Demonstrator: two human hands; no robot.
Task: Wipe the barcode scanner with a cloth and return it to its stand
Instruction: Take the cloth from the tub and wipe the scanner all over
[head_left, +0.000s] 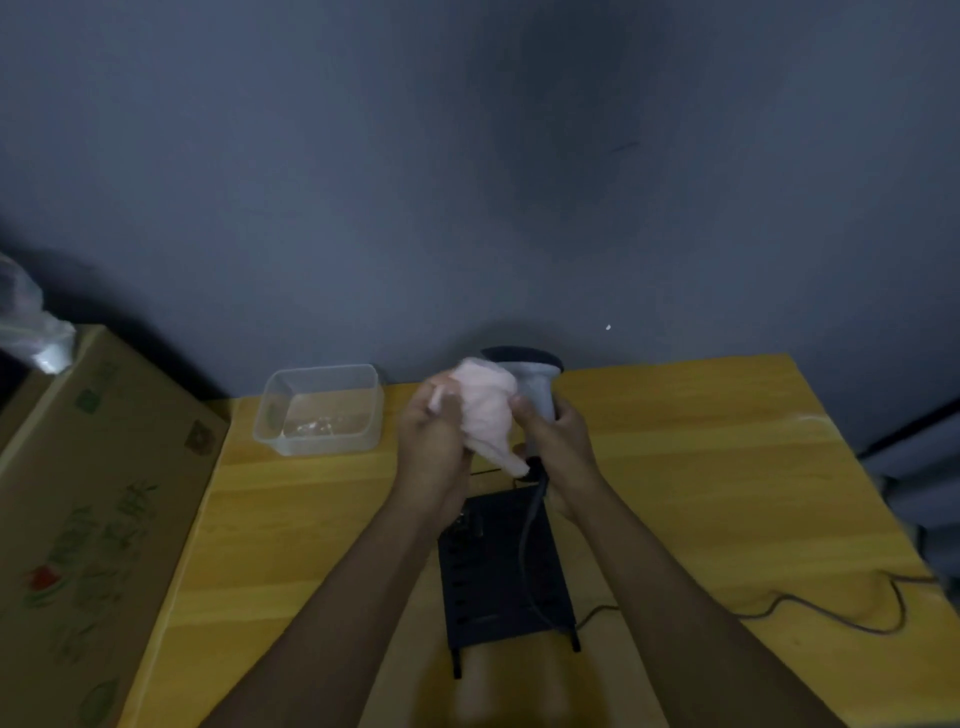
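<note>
A grey barcode scanner (532, 379) with a dark head is held upright above the table, and my right hand (558, 441) grips its handle. My left hand (434, 447) holds a crumpled pale pink cloth (491, 415) pressed against the scanner's left side. The scanner's grey cable (530, 545) hangs down from the handle over a black stand (498, 566) that lies on the yellow wooden table (701, 467) below my hands. The cloth hides part of the scanner's body.
A clear plastic container (322, 410) sits at the table's back left. A large cardboard box (88, 509) stands along the left edge. A thin cable (831, 613) runs across the table's right side. A dark wall rises behind the table.
</note>
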